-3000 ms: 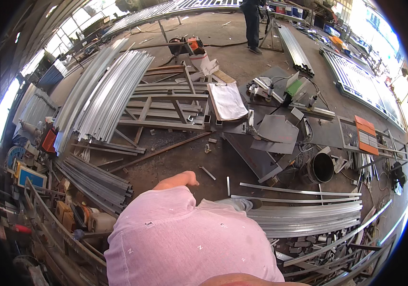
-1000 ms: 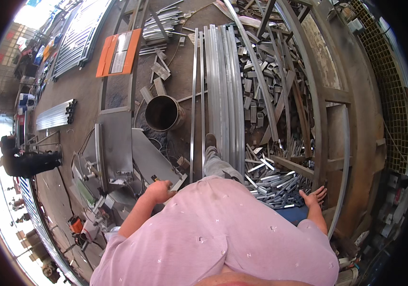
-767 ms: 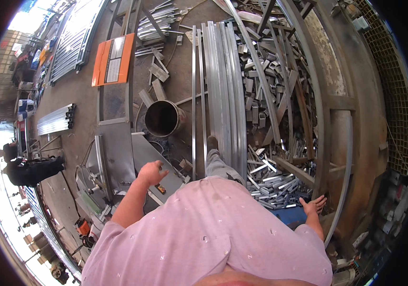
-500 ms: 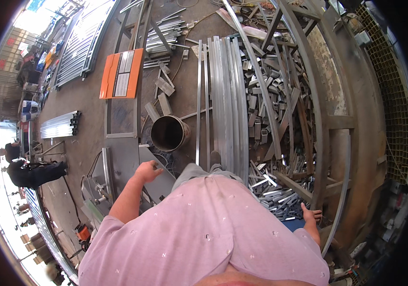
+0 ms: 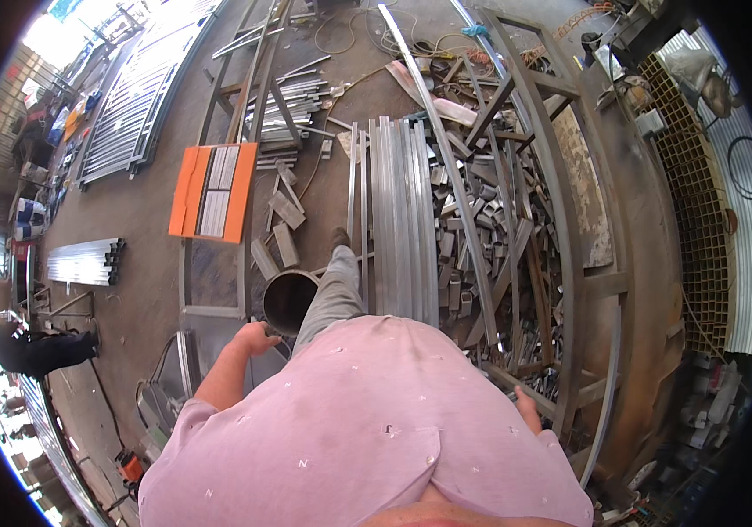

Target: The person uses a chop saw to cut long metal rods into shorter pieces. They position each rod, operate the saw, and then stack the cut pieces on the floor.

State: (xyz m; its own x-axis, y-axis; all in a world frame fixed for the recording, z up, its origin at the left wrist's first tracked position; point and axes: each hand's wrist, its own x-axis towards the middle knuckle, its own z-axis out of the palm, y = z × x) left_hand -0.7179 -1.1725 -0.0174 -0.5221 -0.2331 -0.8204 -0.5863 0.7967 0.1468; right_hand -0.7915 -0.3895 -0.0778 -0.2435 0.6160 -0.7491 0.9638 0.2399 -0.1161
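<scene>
My left hand point(image 5: 257, 337) hangs at my side, fingers loosely bent, with nothing seen in it. It is beside the round open-topped metal bin point(image 5: 290, 301), and I cannot tell whether it touches the rim. On the other side, my right hand point(image 5: 528, 411) shows only partly past my pink shirt, with a digit stretched out and nothing visible in it. Near that hand is the lower end of a long brown steel frame point(image 5: 569, 299). One leg point(image 5: 334, 285) reaches forward between the bin and a bundle of long silver metal bars point(image 5: 398, 220).
Heaped metal offcuts point(image 5: 472, 202) lie right of the bars. Ahead to the left, an orange panel point(image 5: 187, 195) rests on a metal frame. Stacked silver profiles point(image 5: 84, 262) lie farther left, near a person in dark clothes point(image 5: 42, 350). Loose hoses point(image 5: 341, 35) cross the far floor.
My leg has swung forward beside the bin, now partly covering it. My right hand has drawn inward, mostly behind my shirt. The view has tilted, showing more of the far floor.
</scene>
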